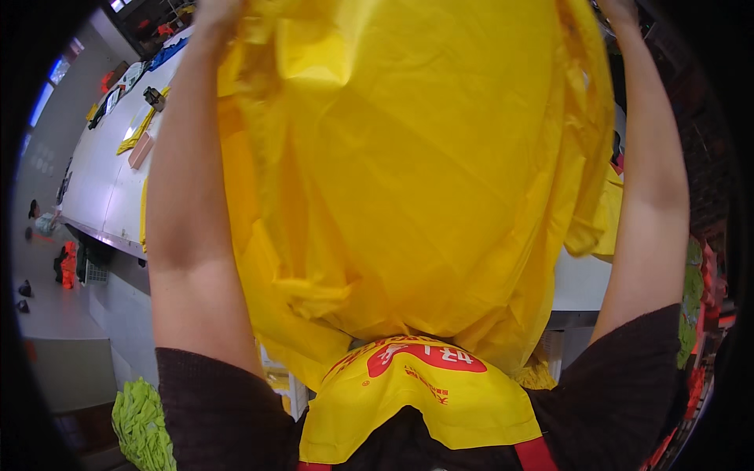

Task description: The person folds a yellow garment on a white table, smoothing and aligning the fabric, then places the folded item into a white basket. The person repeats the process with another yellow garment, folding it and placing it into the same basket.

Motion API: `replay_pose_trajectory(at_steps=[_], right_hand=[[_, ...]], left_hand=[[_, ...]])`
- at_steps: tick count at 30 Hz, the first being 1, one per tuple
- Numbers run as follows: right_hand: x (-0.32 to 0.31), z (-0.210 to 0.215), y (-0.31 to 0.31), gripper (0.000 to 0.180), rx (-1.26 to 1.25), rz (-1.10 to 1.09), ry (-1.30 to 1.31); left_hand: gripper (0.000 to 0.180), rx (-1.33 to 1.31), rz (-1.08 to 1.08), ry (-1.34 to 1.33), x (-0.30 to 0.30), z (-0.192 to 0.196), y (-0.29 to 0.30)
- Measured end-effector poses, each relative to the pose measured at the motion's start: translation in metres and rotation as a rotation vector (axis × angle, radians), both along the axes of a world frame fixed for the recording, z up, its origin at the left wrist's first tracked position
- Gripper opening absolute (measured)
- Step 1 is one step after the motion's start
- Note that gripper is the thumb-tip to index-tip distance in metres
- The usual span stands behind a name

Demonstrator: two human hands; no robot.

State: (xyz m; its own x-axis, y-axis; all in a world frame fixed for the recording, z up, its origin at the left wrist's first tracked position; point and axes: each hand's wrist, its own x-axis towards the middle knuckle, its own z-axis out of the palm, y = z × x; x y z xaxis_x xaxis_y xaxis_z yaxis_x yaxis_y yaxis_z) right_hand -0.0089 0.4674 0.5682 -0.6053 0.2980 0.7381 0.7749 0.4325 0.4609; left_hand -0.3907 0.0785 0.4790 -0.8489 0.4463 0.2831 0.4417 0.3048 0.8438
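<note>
A large sheet-like yellow garment of smooth, shiny, raincoat-like cloth hangs in front of me and fills the middle of the view. Both my arms are raised, one on each side of it. My left hand is at the top edge by the garment's upper left, and my right hand is by its upper right. The cloth hangs from between them, so both seem closed on it, though the fingers are mostly cut off by the frame. Loose folds droop at the garment's lower left and right side.
A long white table reaches away at the left, with a pink box, a small dark device and folded cloth on it. Bright green cloth is heaped at lower left. I wear a yellow apron.
</note>
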Motion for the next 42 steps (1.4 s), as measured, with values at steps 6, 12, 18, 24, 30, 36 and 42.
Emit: replay_pose_trajectory(at_steps=[6,12,18,24,30,36,42], right_hand=[[0.051,-0.253,-0.116,0.018,-0.902,0.908,0.361],[0.209,-0.403,-0.236,0.037,-1.343,0.130,0.918],[0.271,-0.448,-0.276,0.039,-1.090,-0.267,0.541],[0.279,-0.488,-0.251,0.021,-1.039,-0.175,0.678],[0.355,-0.478,-0.172,0.010,-0.827,-0.439,0.563],[0.390,-0.442,-0.133,0.021,-0.703,-0.742,0.767],[0.241,-0.423,-0.184,0.012,-0.888,0.272,1.043]], left_hand=[[0.041,-0.295,0.015,0.317,0.008,-0.196,-0.130],[0.047,-0.708,0.494,0.002,0.053,-0.368,-0.310],[0.031,-0.316,0.364,-0.338,0.065,-0.402,-0.327],[0.025,-0.741,0.193,-0.216,0.100,-0.357,-0.261],[0.019,-0.758,0.537,-0.038,0.089,-0.388,-0.291],[0.017,-0.626,0.691,-0.148,0.094,-0.370,-0.365],[0.049,-0.193,0.088,-0.257,0.145,-0.341,-0.351]])
